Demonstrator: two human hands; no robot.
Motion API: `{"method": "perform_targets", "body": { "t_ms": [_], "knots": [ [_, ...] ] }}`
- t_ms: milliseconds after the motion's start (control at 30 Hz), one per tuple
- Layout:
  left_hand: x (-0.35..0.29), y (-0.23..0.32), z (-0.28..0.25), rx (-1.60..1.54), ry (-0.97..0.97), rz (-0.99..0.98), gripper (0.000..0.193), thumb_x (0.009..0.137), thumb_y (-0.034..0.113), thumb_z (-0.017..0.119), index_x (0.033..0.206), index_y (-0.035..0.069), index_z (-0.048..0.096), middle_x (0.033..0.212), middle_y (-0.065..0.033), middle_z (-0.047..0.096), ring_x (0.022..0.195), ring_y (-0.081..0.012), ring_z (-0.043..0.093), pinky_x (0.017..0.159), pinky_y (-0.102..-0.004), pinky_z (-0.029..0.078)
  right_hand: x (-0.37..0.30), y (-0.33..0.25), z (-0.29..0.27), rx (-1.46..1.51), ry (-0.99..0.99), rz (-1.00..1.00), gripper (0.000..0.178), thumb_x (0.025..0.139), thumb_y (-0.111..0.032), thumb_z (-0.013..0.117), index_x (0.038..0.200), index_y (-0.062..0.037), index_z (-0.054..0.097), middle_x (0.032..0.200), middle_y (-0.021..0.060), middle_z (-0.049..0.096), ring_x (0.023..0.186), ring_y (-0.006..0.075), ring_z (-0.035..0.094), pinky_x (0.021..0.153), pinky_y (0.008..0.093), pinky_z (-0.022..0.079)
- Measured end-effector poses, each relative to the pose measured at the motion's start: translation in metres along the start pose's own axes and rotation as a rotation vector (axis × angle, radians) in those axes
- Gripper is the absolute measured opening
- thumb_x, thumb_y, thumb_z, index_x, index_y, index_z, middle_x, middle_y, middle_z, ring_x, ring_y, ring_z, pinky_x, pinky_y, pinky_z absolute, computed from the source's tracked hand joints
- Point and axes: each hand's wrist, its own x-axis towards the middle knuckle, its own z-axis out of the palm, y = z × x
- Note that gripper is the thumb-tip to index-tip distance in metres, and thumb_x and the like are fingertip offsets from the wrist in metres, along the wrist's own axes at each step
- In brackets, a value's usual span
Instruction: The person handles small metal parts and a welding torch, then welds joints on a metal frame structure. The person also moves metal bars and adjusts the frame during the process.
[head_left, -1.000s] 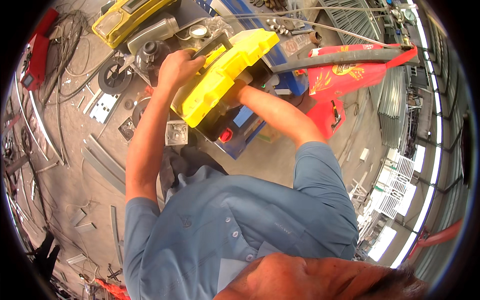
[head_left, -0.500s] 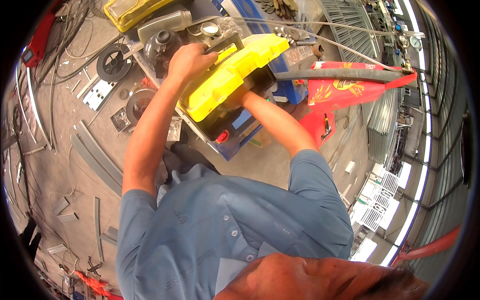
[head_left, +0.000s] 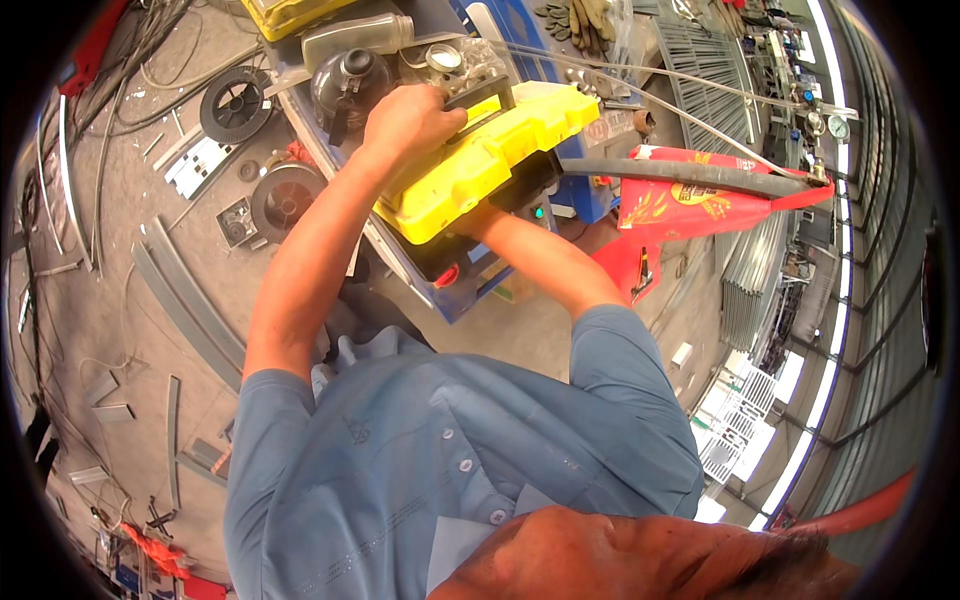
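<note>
A bright yellow lid (head_left: 500, 160) with a black handle (head_left: 482, 95) stands tilted up from a dark, open machine case (head_left: 430, 262). My left hand (head_left: 415, 125) is closed on the lid's far edge beside the handle. Under the near side of the lid reaches my right hand (head_left: 476, 219); its fingers are hidden there. A red knob (head_left: 446, 275) and a small green light (head_left: 539, 212) show on the case front, either side of my right forearm.
A dark round bottle (head_left: 350, 85) and a clear plastic bottle (head_left: 350, 36) lie behind the lid. On the right, a grey hose (head_left: 690, 175) crosses a red bag (head_left: 680, 212). Black spools (head_left: 236, 102) and metal strips (head_left: 185, 300) litter the floor at left.
The view has shifted a little, so the bench things sit farther right. My right hand has drawn slightly down and left under the lid. My left hand keeps its hold.
</note>
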Motion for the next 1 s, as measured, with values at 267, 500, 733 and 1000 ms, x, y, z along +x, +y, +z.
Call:
{"method": "perform_targets", "body": {
  "t_ms": [267,500,733,1000],
  "knots": [
    [-0.002,-0.001,0.000,0.010,-0.007,-0.001,0.043,0.083,0.040,0.061,0.097,0.003,0.074,0.093,-0.0228,0.071,0.092,-0.0392,0.069,0.083,-0.0476,0.054,0.003,-0.020,-0.049,-0.583,-0.113,0.086,0.054,0.102,-0.040,0.046,0.150,-0.0153,0.040,0.153,0.0084,0.044,0.142,0.0247,0.042,0.116,0.0385,0.034],
    [0.004,0.005,0.003,0.063,-0.041,-0.016,0.043,0.084,0.041,0.060,0.097,0.003,0.074,0.093,-0.0234,0.072,0.093,-0.0394,0.069,0.084,-0.0482,0.054,-0.017,-0.011,-0.102,-0.831,-0.454,0.352,0.030,0.095,-0.027,0.056,0.117,-0.0154,0.073,0.115,0.0043,0.074,0.100,0.0233,0.073,0.078,0.0381,0.057],
    [0.006,0.008,-0.010,0.091,0.041,-0.050,0.041,0.084,0.038,0.060,0.095,0.001,0.074,0.095,-0.0234,0.072,0.093,-0.0397,0.070,0.083,-0.0487,0.054,-0.019,-0.018,-0.134,-0.757,-0.313,0.782,0.016,0.083,-0.020,0.065,0.082,-0.0101,0.077,0.089,0.0085,0.077,0.089,0.0266,0.075,0.070,0.0397,0.058],
    [0.002,0.012,-0.005,0.122,0.001,-0.028,0.043,0.084,0.040,0.061,0.097,0.001,0.073,0.097,-0.0243,0.072,0.095,-0.0403,0.070,0.085,-0.0495,0.054,-0.017,0.020,-0.118,-0.602,-0.173,0.829,0.017,0.088,-0.020,0.063,0.089,-0.0130,0.079,0.094,0.0117,0.077,0.090,0.0269,0.076,0.066,0.0435,0.060]
  ]
}}
